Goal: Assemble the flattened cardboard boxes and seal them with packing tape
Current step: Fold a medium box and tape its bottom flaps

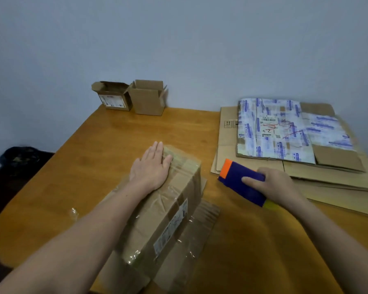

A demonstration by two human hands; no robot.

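A brown cardboard box [168, 213] covered in clear tape stands on the wooden table [115, 132] in front of me, its flaps spread at its base. My left hand [152, 166] lies flat on the box's top, fingers straight, pressing near the far end. My right hand [272, 185] grips a purple tape dispenser [240, 183] with an orange front end, just to the right of the box and low over the table. A yellow part shows at the dispenser's rear. The tape roll itself is hidden.
A stack of flattened cardboard boxes [263, 166] lies at the right, the top one [285, 132] wrapped in white and blue printed tape. Two small open boxes [115, 98] [148, 98] stand at the table's far edge by the wall. A dark bag [19, 155] sits on the floor at left.
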